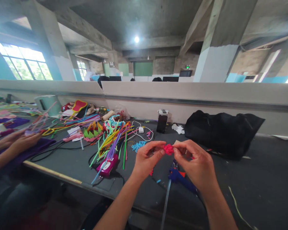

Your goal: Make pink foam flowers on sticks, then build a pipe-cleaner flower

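Observation:
Above the dark table, a small pinkish-red fuzzy piece (168,149), which looks like bent pipe cleaner, is pinched between both hands. My left hand (147,159) grips its left side with thumb and forefinger. On its other side, the thumb and fingers of my right hand (194,158) are closed. Below my right hand lies a blue glue gun (179,177) with a clear glue stick (166,201) sticking out toward me; my hand partly hides it. A light blue fuzzy bundle (138,146) rests just beyond my left hand.
Colourful pipe cleaners (112,140) spread across a purple box (107,165) on the left. A phone (161,124) stands near the back, beside a black bag (223,132). A white cable (150,135) lies nearby. Another person's hands (25,140) work at far left.

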`<state>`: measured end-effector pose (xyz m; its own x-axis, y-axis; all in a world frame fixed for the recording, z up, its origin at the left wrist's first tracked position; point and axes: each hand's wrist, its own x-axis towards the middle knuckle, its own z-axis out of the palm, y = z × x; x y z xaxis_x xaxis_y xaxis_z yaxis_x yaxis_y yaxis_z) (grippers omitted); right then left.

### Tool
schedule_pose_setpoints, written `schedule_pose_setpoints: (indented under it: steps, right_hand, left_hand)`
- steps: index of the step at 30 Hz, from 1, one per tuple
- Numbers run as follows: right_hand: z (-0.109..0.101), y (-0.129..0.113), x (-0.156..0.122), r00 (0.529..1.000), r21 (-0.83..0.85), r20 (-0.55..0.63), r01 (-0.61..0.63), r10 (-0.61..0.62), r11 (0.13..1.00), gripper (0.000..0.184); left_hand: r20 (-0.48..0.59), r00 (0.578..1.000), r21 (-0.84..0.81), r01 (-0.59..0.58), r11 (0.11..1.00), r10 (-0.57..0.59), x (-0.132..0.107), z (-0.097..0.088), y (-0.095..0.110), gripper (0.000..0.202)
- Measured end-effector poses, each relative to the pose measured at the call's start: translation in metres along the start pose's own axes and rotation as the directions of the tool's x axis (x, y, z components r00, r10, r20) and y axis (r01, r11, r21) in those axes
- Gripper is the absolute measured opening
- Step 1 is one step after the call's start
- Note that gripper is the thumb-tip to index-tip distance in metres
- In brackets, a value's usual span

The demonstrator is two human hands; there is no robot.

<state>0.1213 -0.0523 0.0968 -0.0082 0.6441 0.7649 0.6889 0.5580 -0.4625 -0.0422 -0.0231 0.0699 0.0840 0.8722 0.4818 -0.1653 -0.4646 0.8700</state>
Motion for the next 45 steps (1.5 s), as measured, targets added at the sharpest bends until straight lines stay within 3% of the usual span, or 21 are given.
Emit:
schedule_pose_setpoints:
  steps: [6,15,18,23,27,32,39,45]
  right_hand:
    - [-0.002,-0.002,-0.002,0.999,-0.001,0.026,-0.021,0.021,1.0,0.01]
    - [-0.003,-0.002,-0.004,0.997,-0.032,0.036,0.071,-0.069,0.997,0.014]
    - [-0.004,-0.003,-0.003,0.999,0.027,0.033,0.04,-0.041,0.999,0.012]
    - [-0.008,0.0,-0.003,0.991,0.128,0.005,-0.136,0.137,0.982,0.015]
    - [-0.004,0.004,-0.007,0.974,0.24,0.075,-0.226,0.215,0.944,0.022]
    - [0.008,0.004,-0.013,0.965,0.319,0.194,-0.232,0.176,0.919,0.044]
    - [0.011,0.007,-0.014,0.975,0.259,0.169,-0.185,0.144,0.948,0.028]
    - [0.009,0.009,-0.014,0.97,0.234,0.195,-0.192,0.148,0.953,0.036]
  left_hand:
    - [0.037,0.999,0.028,-0.018,0.999,0.017,0.001,-0.002,0.0,0.025]
    - [0.067,0.998,0.033,0.011,0.999,-0.013,0.0,-0.002,-0.001,0.021]
    - [0.058,0.996,-0.057,0.071,0.996,-0.068,0.0,-0.002,-0.001,0.02]
    - [0.0,0.976,-0.325,0.208,0.923,-0.22,0.002,-0.001,-0.006,0.02]
    - [0.022,0.956,-0.442,0.271,0.855,-0.291,0.003,0.001,-0.005,0.024]
    - [0.095,0.923,-0.493,0.37,0.787,-0.374,0.0,0.004,-0.002,0.026]
    - [0.2,0.916,-0.482,0.402,0.779,-0.349,-0.001,0.003,0.004,0.023]
    - [0.225,0.917,-0.494,0.4,0.772,-0.33,-0.001,0.0,0.001,0.022]
